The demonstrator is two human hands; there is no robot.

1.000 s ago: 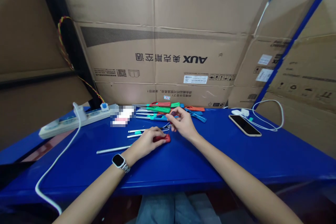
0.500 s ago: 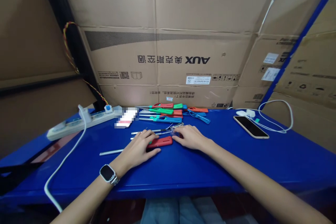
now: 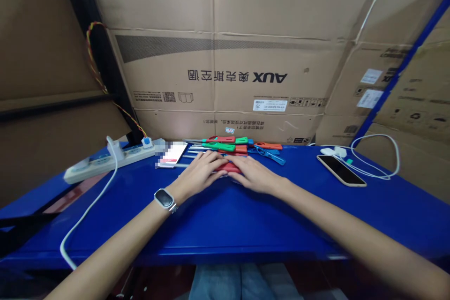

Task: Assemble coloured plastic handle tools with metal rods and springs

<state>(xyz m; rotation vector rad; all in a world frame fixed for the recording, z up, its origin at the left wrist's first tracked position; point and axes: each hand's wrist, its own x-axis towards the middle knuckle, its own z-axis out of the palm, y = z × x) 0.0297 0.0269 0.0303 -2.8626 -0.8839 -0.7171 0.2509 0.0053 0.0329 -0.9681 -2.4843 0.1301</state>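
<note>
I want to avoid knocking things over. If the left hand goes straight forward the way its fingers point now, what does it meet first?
Probably the pile of long-nozzle lighters: the left hand points up and right, fingertips already at its near edge, beside the red lighter. Depth is unclear.

The large cardboard box [image 3: 225,84] standing behind the blue table is showing the brand "AUX" in bold dark letters, printed upside down as seen from the head camera, with a row of Chinese characters running on to its left, likewise inverted. A white sticker [image 3: 270,105] below the brand is carrying small print and a barcode that are too small for reading. Fine print, a code square and handling symbols along the box's lower band are staying illegible too. The boxes on the right [image 3: 372,89] are bearing two white labels and part of a dark logo, none of it readable. A small card [image 3: 171,154] on the table is blurred.
</note>
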